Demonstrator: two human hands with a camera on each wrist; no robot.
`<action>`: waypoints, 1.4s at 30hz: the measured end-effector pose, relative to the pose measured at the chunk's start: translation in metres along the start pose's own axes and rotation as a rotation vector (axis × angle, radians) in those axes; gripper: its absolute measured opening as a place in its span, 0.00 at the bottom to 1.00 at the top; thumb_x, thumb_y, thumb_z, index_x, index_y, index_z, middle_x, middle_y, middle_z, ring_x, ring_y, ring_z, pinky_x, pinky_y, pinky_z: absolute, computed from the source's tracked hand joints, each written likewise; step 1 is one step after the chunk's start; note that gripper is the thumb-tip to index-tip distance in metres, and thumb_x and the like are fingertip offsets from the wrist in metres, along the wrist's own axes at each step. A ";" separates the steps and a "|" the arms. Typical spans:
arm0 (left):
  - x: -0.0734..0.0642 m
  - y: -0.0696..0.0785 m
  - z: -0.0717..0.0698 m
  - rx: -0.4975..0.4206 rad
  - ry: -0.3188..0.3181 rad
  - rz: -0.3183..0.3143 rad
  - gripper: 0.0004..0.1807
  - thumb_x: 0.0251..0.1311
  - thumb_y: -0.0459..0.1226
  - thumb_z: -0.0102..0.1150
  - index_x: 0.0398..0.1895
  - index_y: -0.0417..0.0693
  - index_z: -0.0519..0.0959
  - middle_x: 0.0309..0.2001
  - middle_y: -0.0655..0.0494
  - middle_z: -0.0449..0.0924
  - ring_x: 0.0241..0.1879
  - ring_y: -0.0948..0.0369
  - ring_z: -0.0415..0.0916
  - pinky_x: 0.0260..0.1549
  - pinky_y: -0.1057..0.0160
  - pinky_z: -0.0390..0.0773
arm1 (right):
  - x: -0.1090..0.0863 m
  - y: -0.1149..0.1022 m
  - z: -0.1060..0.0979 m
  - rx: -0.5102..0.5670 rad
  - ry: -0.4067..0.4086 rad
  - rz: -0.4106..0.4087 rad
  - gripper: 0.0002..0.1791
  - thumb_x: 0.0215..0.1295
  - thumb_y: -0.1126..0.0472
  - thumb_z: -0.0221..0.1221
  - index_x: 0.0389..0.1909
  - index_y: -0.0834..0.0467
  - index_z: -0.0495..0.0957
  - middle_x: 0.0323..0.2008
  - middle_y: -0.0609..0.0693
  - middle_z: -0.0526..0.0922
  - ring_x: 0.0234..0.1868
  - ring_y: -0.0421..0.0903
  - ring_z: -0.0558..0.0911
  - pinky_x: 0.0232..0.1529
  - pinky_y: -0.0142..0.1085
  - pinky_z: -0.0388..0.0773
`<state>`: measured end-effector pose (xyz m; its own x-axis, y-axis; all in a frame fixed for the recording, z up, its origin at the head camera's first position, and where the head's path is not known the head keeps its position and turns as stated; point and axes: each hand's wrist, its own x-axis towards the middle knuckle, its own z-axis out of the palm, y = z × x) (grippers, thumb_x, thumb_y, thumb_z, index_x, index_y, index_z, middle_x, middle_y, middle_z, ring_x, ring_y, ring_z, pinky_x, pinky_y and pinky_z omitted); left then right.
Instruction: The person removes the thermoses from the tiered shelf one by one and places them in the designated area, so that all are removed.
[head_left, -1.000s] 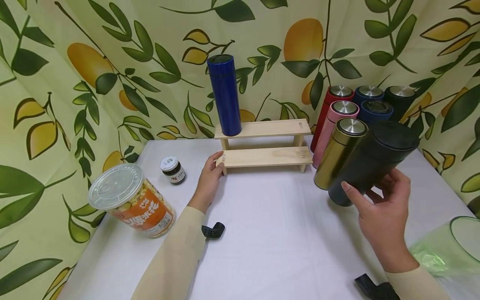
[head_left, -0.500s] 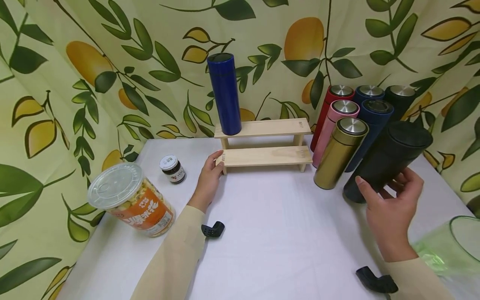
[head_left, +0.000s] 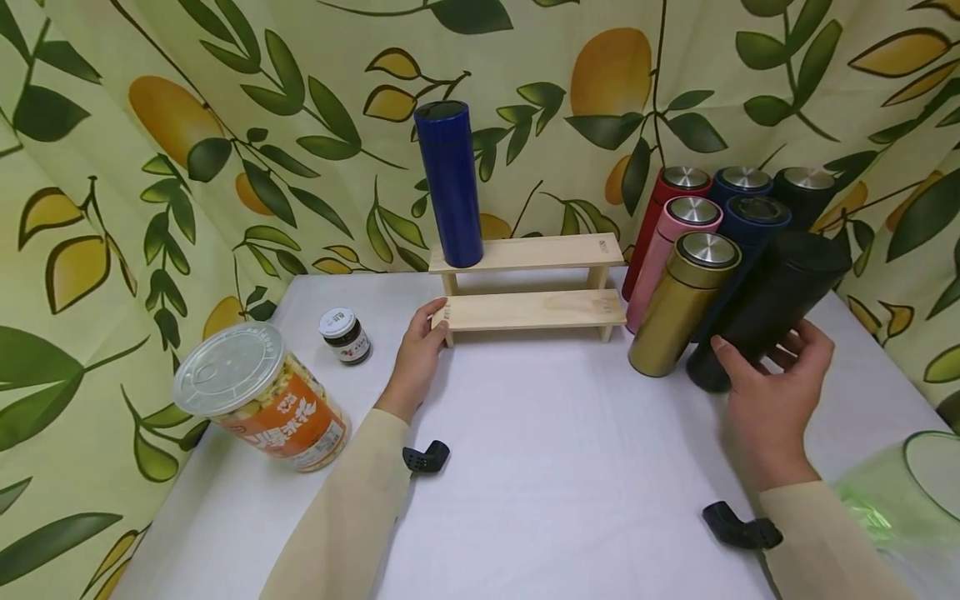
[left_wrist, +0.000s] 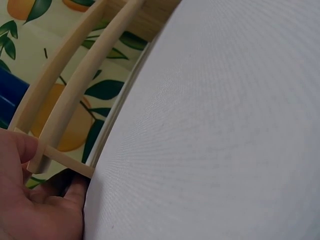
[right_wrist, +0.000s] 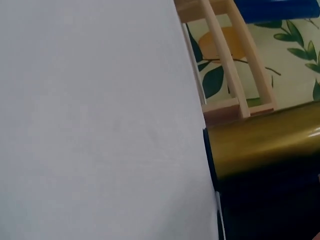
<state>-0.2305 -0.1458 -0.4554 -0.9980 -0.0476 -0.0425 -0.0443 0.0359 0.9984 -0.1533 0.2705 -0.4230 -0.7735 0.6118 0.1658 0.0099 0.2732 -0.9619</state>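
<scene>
A tall black thermos bottle point(head_left: 772, 304) stands at the front of the bottle group, on the right of the table. My right hand point(head_left: 780, 404) holds it low on its near side, thumb at the left, fingers partly hidden. Just left of it is a gold thermos bottle point(head_left: 678, 312) with a silver lid. My left hand point(head_left: 415, 367) grips the left end of a two-tier wooden shelf point(head_left: 532, 312); in the left wrist view the thumb point(left_wrist: 25, 146) lies by the lower board's end. On the upper tier stands a dark blue thermos bottle point(head_left: 452, 187), at the left.
Behind the gold bottle stand a pink bottle point(head_left: 678, 242), a red bottle point(head_left: 654, 225) and several dark ones. A popcorn tub point(head_left: 262, 400) and a small dark jar point(head_left: 347, 337) are at the left. A translucent green container point(head_left: 892, 492) is at the right edge.
My right hand has moved the black bottle to the right and slightly back, opening a gap beside the gold bottle. My left hand has stayed on the shelf.
</scene>
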 end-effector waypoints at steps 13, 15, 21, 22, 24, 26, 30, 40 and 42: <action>0.000 0.001 0.001 0.004 0.007 0.003 0.26 0.87 0.35 0.45 0.82 0.54 0.68 0.84 0.49 0.58 0.79 0.55 0.62 0.74 0.57 0.67 | 0.012 0.006 0.003 -0.009 -0.044 0.008 0.44 0.73 0.59 0.71 0.82 0.42 0.57 0.75 0.49 0.66 0.69 0.43 0.68 0.70 0.35 0.69; 0.000 0.001 0.001 0.000 0.005 0.008 0.26 0.86 0.35 0.45 0.82 0.53 0.67 0.84 0.48 0.58 0.78 0.55 0.62 0.74 0.57 0.67 | 0.012 0.006 0.004 -0.004 -0.049 0.000 0.44 0.73 0.59 0.71 0.82 0.43 0.57 0.75 0.50 0.66 0.69 0.43 0.68 0.70 0.35 0.68; 0.000 0.001 0.002 -0.002 0.003 0.012 0.26 0.86 0.35 0.45 0.83 0.52 0.67 0.83 0.48 0.59 0.78 0.55 0.63 0.74 0.57 0.68 | 0.015 0.009 0.004 0.007 -0.063 0.003 0.45 0.73 0.59 0.71 0.83 0.42 0.57 0.75 0.50 0.66 0.71 0.45 0.68 0.71 0.36 0.68; 0.000 0.001 0.002 -0.001 0.004 0.011 0.26 0.86 0.35 0.45 0.83 0.52 0.67 0.83 0.48 0.59 0.78 0.55 0.63 0.74 0.57 0.68 | 0.015 0.009 0.004 0.009 -0.067 0.007 0.45 0.74 0.59 0.70 0.83 0.42 0.57 0.76 0.50 0.65 0.71 0.45 0.67 0.72 0.36 0.67; 0.000 0.001 0.002 0.003 0.002 0.010 0.26 0.87 0.35 0.45 0.83 0.52 0.67 0.83 0.48 0.59 0.78 0.55 0.63 0.74 0.57 0.68 | 0.015 0.010 0.004 0.008 -0.071 0.006 0.45 0.74 0.59 0.70 0.83 0.41 0.56 0.76 0.50 0.65 0.72 0.46 0.67 0.72 0.36 0.67; 0.000 0.001 0.002 0.004 -0.001 0.009 0.26 0.87 0.35 0.44 0.83 0.53 0.66 0.83 0.48 0.59 0.78 0.55 0.63 0.74 0.57 0.68 | 0.015 0.010 0.004 0.005 -0.073 0.000 0.45 0.74 0.58 0.70 0.83 0.41 0.56 0.76 0.50 0.65 0.73 0.46 0.67 0.73 0.37 0.68; 0.000 0.001 0.002 -0.008 -0.003 0.008 0.26 0.87 0.35 0.44 0.83 0.52 0.66 0.83 0.47 0.59 0.78 0.55 0.63 0.74 0.57 0.67 | 0.016 0.010 0.005 -0.002 -0.084 0.001 0.44 0.75 0.57 0.70 0.83 0.41 0.56 0.77 0.50 0.64 0.75 0.47 0.67 0.74 0.38 0.67; -0.001 0.002 0.002 0.007 -0.002 0.003 0.26 0.87 0.36 0.44 0.83 0.54 0.66 0.83 0.47 0.58 0.78 0.55 0.63 0.74 0.57 0.68 | 0.017 0.009 0.005 -0.003 -0.111 0.017 0.44 0.75 0.57 0.69 0.84 0.39 0.55 0.78 0.50 0.64 0.76 0.46 0.66 0.75 0.40 0.67; -0.001 0.002 0.002 0.014 0.001 0.001 0.26 0.87 0.36 0.44 0.83 0.54 0.67 0.83 0.48 0.59 0.78 0.55 0.63 0.74 0.57 0.68 | 0.017 0.009 0.005 0.002 -0.113 0.021 0.44 0.76 0.58 0.69 0.84 0.39 0.56 0.78 0.49 0.64 0.76 0.46 0.66 0.75 0.39 0.66</action>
<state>-0.2295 -0.1439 -0.4535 -0.9980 -0.0483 -0.0418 -0.0442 0.0497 0.9978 -0.1698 0.2793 -0.4297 -0.8398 0.5295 0.1204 0.0256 0.2601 -0.9653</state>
